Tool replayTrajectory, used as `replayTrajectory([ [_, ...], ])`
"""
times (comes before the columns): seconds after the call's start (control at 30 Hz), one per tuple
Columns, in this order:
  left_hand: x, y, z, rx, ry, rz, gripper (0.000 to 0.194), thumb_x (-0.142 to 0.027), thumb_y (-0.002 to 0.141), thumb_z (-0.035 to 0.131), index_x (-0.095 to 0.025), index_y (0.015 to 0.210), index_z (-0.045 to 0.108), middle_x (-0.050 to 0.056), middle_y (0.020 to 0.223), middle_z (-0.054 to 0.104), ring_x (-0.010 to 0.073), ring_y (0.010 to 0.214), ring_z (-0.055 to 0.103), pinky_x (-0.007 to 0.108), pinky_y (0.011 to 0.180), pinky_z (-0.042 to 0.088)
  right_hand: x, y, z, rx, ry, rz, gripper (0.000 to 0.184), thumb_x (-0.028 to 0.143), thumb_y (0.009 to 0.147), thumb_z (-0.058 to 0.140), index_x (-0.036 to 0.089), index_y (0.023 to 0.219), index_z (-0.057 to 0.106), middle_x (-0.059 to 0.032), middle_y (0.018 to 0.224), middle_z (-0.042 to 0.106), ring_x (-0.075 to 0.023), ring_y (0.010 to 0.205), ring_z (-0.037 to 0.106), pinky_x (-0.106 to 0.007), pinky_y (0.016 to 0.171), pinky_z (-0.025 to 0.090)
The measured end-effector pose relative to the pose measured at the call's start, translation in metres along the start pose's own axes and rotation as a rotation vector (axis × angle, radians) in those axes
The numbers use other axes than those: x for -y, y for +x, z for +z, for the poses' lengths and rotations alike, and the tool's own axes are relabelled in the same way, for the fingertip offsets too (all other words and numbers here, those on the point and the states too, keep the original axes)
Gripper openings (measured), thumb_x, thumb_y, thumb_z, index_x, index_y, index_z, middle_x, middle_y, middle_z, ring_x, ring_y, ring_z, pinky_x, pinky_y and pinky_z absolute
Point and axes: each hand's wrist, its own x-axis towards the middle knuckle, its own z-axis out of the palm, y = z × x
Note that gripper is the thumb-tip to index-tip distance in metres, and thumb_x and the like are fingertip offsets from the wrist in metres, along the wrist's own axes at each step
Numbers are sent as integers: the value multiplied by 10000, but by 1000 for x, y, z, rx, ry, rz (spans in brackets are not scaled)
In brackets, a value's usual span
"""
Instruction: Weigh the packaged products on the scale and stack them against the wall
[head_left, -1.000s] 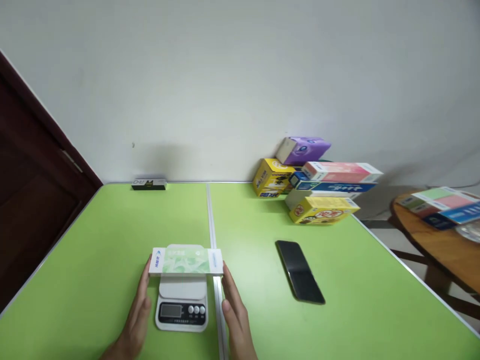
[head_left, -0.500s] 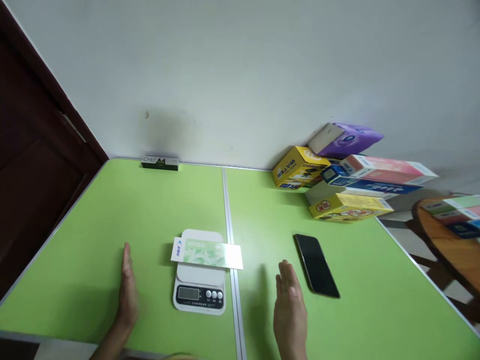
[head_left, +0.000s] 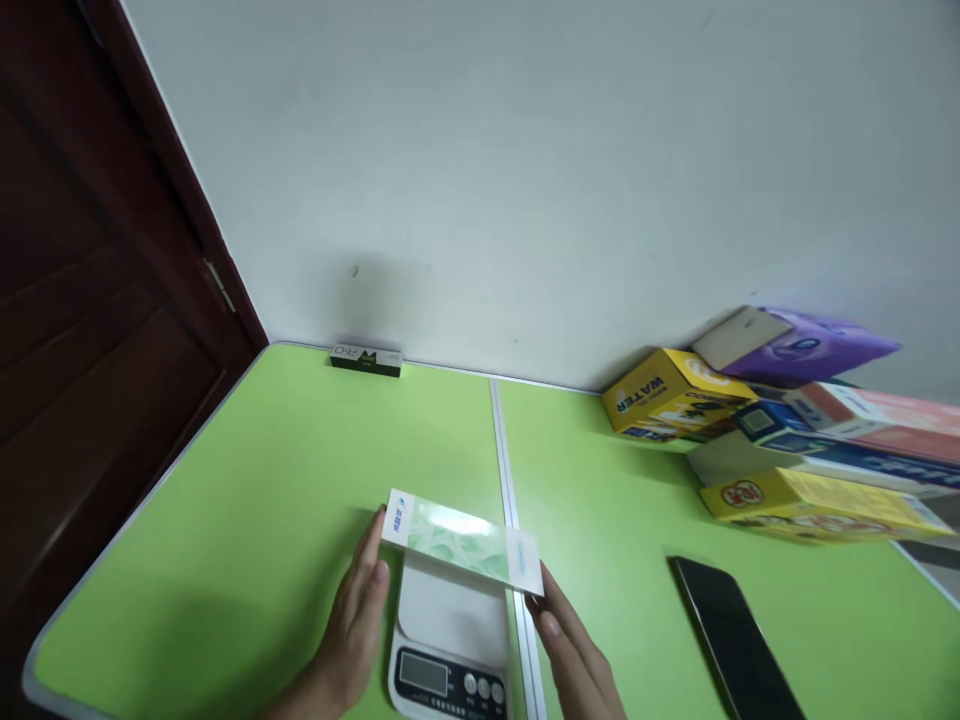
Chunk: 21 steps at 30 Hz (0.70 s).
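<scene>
A flat white and green box (head_left: 459, 540) is held at its two short ends, over the far part of a white kitchen scale (head_left: 450, 615). My left hand (head_left: 354, 610) grips the left end with its fingers. At the right end, my right hand (head_left: 566, 640) presses its fingertips and thumb against the box. The box looks slightly tilted, with its left end farther from me. Below it, the scale's dark display and round buttons face me. A black smartphone (head_left: 739, 640) lies flat to the right of my right hand.
On the green table (head_left: 225, 520) a small black and white box (head_left: 366, 360) lies against the wall. A yellow box (head_left: 671, 395), a purple tissue pack (head_left: 802, 345) and several other cartons are stacked at the right. A metal seam (head_left: 504, 450) divides the tabletop.
Both hands have moved inward from either side and taken hold of the white and green box, which has shifted and turned a little. The camera view has moved, too.
</scene>
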Motion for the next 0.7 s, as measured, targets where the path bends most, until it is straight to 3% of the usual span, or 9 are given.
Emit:
replayTrajectory([
  [0.17, -35, 70, -30, -58, 48, 126, 644, -592, 885, 233, -266, 1440, 249, -3, 1514, 263, 197, 1391, 221, 406, 1149, 165, 50, 65, 35, 138, -4, -150, 700, 597, 754, 567, 316, 1370, 385, 9, 1488, 314, -302, 1372, 273, -513, 1128, 173],
  [0.43, -90, 219, -93, -264, 134, 323, 559, -493, 929, 220, -200, 1367, 405, 67, 1450, 396, 222, 1340, 335, 392, 1103, 261, 123, 198, 145, 300, -8, -323, 674, 602, 771, 540, 288, 1354, 416, -13, 1491, 321, -288, 1387, 239, -512, 1121, 194],
  [0.57, -95, 274, -116, -328, 139, 318, 571, -490, 930, 225, -160, 1348, 428, 95, 1454, 385, 230, 1353, 309, 382, 1112, 224, 134, 247, 186, 323, 5, -360, 664, 597, 776, 524, 288, 1354, 418, 7, 1472, 357, -275, 1377, 268, -481, 1131, 193],
  [0.7, -88, 308, -126, -329, 114, 276, 561, -501, 927, 235, -177, 1329, 455, 76, 1454, 389, 223, 1358, 303, 367, 1115, 212, 126, 278, 205, 315, 2, -357, 629, 577, 782, 517, 311, 1344, 427, 40, 1454, 385, -258, 1378, 267, -468, 1139, 169],
])
